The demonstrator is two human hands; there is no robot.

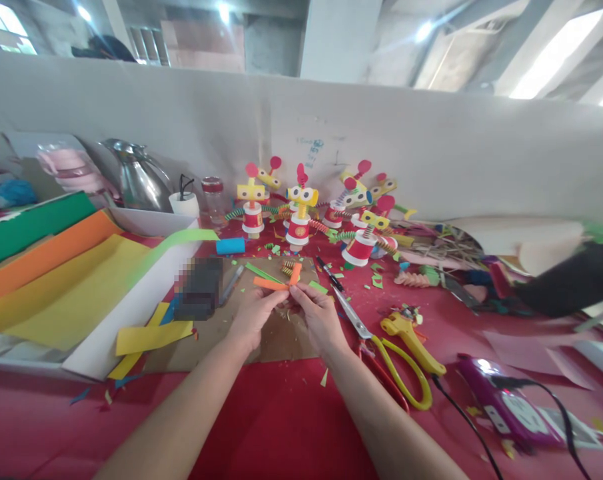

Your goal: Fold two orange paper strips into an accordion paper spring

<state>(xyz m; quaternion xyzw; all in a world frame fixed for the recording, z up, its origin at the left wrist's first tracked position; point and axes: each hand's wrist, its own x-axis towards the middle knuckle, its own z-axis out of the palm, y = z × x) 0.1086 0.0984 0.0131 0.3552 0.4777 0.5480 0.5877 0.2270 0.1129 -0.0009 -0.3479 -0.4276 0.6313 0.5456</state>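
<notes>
Over a brown cardboard sheet (181,353) on the red table, my left hand (256,313) and my right hand (318,317) meet, fingers pinched on an orange paper strip (271,284). The strip is bent, one part pointing left and a shorter part standing up near the right fingertips. Thin green strips (262,272) and a small folded striped paper spring (288,268) lie just beyond. Paper-cup figures (298,229) with yellow heads and red tops stand behind the cardboard.
Scissors (354,313) and a yellow glue gun (416,343) lie right of my right hand. A white box (131,300) of coloured paper stands at left, near yellow strips (154,337). A purple device (511,403) with cables sits at lower right.
</notes>
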